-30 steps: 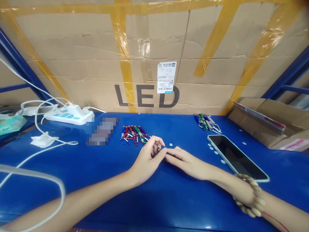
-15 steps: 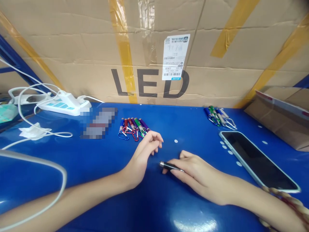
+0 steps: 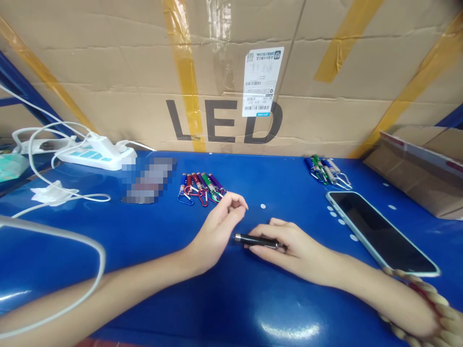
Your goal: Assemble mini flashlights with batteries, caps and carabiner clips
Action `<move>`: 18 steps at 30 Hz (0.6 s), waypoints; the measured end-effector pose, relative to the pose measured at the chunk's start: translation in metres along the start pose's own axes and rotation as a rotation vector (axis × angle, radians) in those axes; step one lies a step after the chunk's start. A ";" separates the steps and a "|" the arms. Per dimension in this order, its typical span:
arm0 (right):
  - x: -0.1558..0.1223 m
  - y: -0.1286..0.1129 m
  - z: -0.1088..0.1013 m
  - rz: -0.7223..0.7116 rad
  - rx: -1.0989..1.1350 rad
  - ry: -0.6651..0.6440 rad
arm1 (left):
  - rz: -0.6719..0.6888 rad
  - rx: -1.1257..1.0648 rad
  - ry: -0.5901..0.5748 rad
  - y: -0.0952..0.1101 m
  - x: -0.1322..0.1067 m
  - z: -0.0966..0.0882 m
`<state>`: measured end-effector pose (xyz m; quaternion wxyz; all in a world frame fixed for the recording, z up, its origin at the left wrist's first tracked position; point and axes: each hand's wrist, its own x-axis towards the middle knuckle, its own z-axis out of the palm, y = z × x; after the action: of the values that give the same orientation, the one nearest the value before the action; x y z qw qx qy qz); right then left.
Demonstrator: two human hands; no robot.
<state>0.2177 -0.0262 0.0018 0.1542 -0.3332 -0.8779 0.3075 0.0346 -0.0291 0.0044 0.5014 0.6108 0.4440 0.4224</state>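
My right hand (image 3: 289,246) grips a small black flashlight (image 3: 255,240) between thumb and fingers. Its silver end points left, toward my other hand, and its rear is partly hidden in the fingers. My left hand (image 3: 220,224) is curled just above the table, thumb tip against the fingertips, with nothing visible in it. Close behind that hand lies a row of keychain flashlights (image 3: 202,185) in blue, red, purple and green, with carabiner clips. Farther back at the right is a second cluster of keychain flashlights (image 3: 323,169), also with clips.
A phone (image 3: 383,231) lies right of my right hand. At the left are a white power strip (image 3: 97,154) and looping white cables (image 3: 97,260) crossing near my left forearm. A large cardboard box (image 3: 137,72) stands behind the blue table (image 3: 202,308); an open carton (image 3: 415,173) sits at right.
The black flashlight now lies more level, with more of its body showing past my right fingers. My left thumb and fingertips have drawn together. The whole view has shifted slightly.
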 end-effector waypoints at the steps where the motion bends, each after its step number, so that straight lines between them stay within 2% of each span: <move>1: 0.000 0.001 0.001 -0.003 0.001 0.026 | -0.012 0.073 -0.028 0.001 -0.001 0.001; 4: 0.002 0.001 0.001 -0.015 -0.025 0.077 | -0.015 0.292 -0.158 0.004 -0.003 0.003; 7: 0.002 -0.002 0.002 -0.017 -0.028 0.085 | 0.021 0.353 -0.207 0.005 -0.003 0.003; 11: 0.002 -0.008 0.002 0.023 0.044 0.108 | 0.005 0.284 -0.174 0.004 -0.002 0.003; 15: 0.003 -0.006 0.001 -0.028 0.181 0.123 | 0.001 0.164 -0.089 0.001 0.001 0.003; 18: 0.004 0.006 -0.006 0.015 0.098 0.170 | -0.011 0.071 0.000 0.000 0.004 0.002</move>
<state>0.2205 -0.0180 0.0028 0.2420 -0.3569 -0.8429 0.3217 0.0376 -0.0254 0.0047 0.4817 0.6260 0.4618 0.4036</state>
